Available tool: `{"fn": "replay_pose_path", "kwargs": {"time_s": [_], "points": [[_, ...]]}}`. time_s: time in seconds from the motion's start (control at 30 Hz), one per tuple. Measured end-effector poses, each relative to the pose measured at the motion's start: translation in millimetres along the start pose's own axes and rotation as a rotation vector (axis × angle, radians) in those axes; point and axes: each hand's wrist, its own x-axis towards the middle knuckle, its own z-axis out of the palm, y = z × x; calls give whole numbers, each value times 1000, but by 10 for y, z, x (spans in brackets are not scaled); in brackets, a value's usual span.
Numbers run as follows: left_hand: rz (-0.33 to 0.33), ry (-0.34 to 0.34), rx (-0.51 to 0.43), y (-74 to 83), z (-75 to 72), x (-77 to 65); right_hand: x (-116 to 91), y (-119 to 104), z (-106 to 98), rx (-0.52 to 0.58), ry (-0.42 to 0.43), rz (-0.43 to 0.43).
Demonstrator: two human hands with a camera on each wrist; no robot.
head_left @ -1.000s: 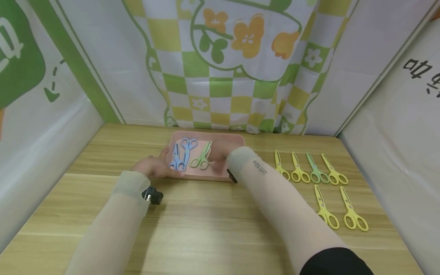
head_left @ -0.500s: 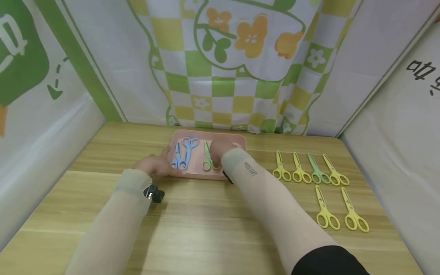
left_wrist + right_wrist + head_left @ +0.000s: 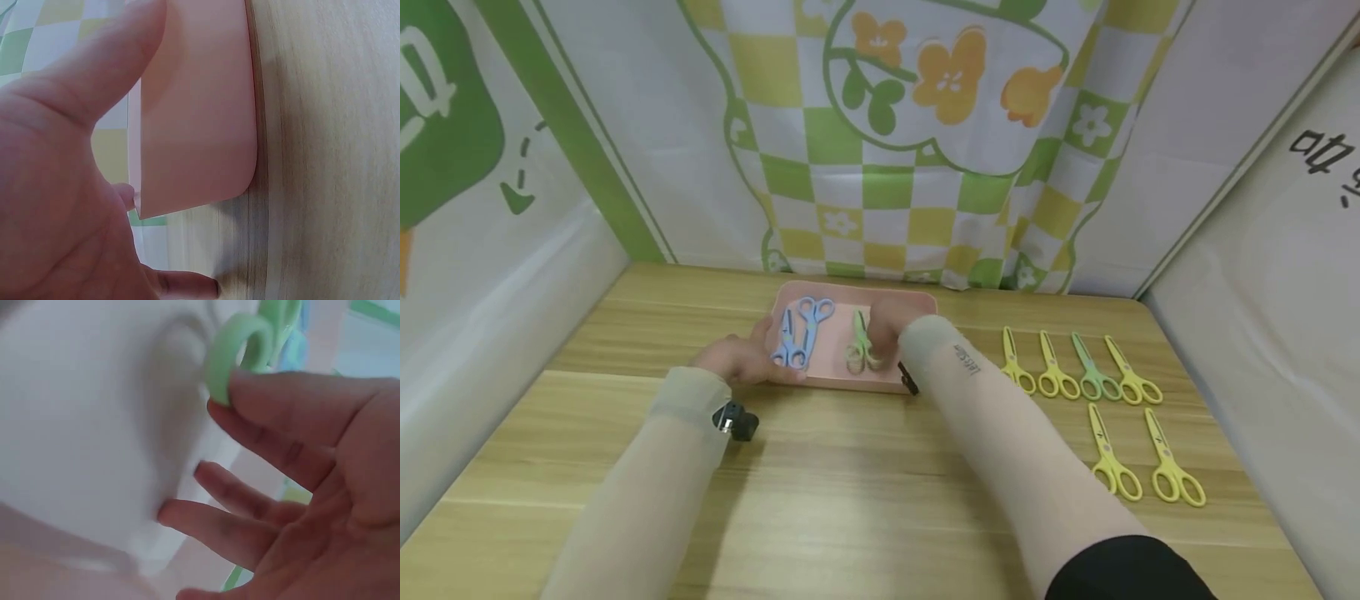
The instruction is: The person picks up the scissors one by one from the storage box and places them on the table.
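A pink tray (image 3: pixel 842 384) stands near the back of the table. My left hand (image 3: pixel 737 358) holds its front left corner, thumb (image 3: pixel 125 56) along the front rim and fingers at the left side. Inside the tray at left lie two blue scissors, one pair (image 3: pixel 787 343) beside the other pair (image 3: pixel 812 327). My right hand (image 3: pixel 891 323) is over the tray's right half. It pinches a handle loop of light green scissors (image 3: pixel 220 359) between thumb and forefinger, the other fingers spread. In the head view these green scissors (image 3: pixel 860 337) point their blades toward the back.
To the right on the wooden table (image 3: pixel 820 500) lie several yellow scissors (image 3: pixel 1172 462) in two rows, with green scissors (image 3: pixel 1093 371) among the back row. A checked curtain (image 3: pixel 880 192) hangs behind the table, and white walls flank it.
The green scissors in the tray have turned more upright and shifted a little right with my right hand. My left hand stays at the tray corner.
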Motion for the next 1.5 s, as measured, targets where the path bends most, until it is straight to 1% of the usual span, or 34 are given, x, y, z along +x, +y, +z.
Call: {"fn": "replay_pose_path", "kwargs": {"time_s": [0.07, 0.13, 0.23, 0.27, 0.37, 0.47, 0.5, 0.57, 0.67, 0.73, 0.8, 0.9, 1.1, 1.2, 1.33, 1.5], "points": [[8, -6, -1, 6, -10, -14, 11, 77, -72, 58, -23, -37], [10, -5, 9, 15, -22, -30, 5, 145, -137, 130, -12, -70], [20, -3, 24, 22, -37, -36, -62, 234, -206, 308, 52, -118], [19, 3, 31, 21, -38, -31, -100, 258, -225, 339, 65, -126], [17, 4, 30, 12, -43, -8, -216, 348, -261, 405, 98, -137], [14, 4, 29, 10, -46, 2, -328, 456, -272, 416, 131, -161], [13, 3, 29, 15, -48, -3, -363, 496, -273, 415, 145, -176], [9, -2, 28, 31, -50, -24, -431, 585, -270, 454, 156, -193], [-4, -11, 18, 76, -58, -97, -554, 730, -263, 473, 185, -208], [-9, -13, 7, 109, -67, -156, -651, 834, -253, 476, 199, -210], [-5, -13, 1, 141, -74, -208, -755, 943, -224, 444, 226, -211], [-5, -15, -8, 149, -67, -220, -892, 1113, -144, 403, 246, -215], [-12, -28, -21, 55, -15, -84, -1135, 1448, 100, 360, 261, -228], [-4, -29, -29, 14, 1, -25, -1274, 1580, 229, 305, 272, -240], [3, -33, -22, 15, 6, -9, -1494, 1671, 411, 221, 295, -258], [-2, -29, -16, 61, -5, -64, -1728, 1642, 638, 64, 368, -271]]}}
